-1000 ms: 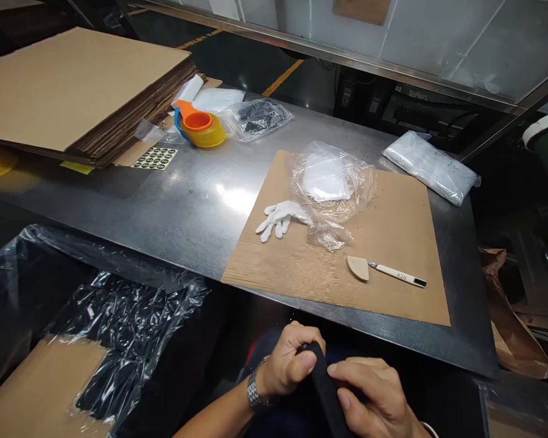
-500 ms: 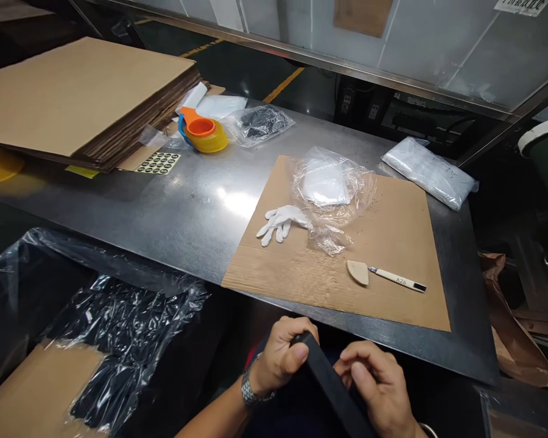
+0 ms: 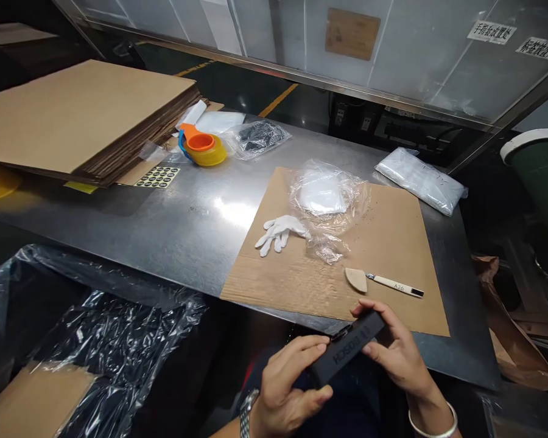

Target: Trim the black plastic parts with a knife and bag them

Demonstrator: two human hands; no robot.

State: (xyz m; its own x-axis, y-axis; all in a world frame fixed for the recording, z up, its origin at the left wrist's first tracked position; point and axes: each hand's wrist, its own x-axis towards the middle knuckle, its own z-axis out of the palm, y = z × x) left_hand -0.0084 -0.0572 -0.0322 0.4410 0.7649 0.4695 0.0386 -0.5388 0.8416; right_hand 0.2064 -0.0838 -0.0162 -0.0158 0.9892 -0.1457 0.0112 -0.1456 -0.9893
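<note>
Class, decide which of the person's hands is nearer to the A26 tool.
Right. The right hand is just on the near side of the A26 tool; the left hand is farther off, lower in the picture and to its left.

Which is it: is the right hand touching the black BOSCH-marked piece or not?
Touching. The head view shows the right hand around one end of the black BOSCH-marked piece, its thumb against the near edge.
</note>
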